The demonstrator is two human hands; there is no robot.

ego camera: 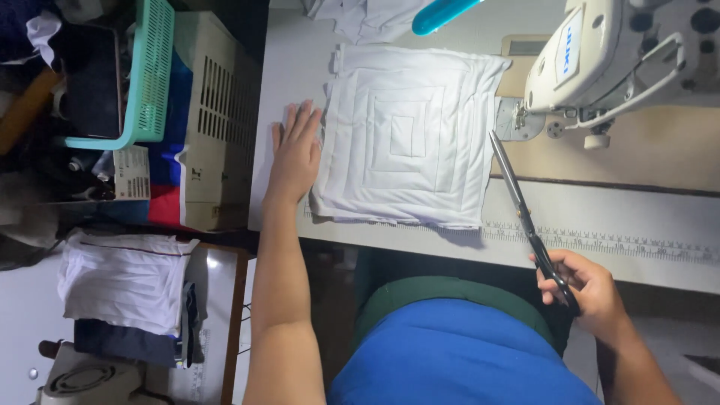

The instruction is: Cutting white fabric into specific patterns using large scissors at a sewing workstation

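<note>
Flat, left hand fingers spread beside white cloth, right hand seemingly gripping scissors

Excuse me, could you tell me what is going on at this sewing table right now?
A person sits at a sewing table. Their left hand lies flat at the left edge of a stack of white quilted fabric squares. Their right hand holds long scissors by the handles, blades closed, pointing toward the sewing machine.

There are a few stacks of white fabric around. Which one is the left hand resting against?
The square stack with concentric stitched squares on the sewing table; the left hand lies flat at its left edge. The other piles sit apart: one at the table's far edge, one on the side stand.
</note>
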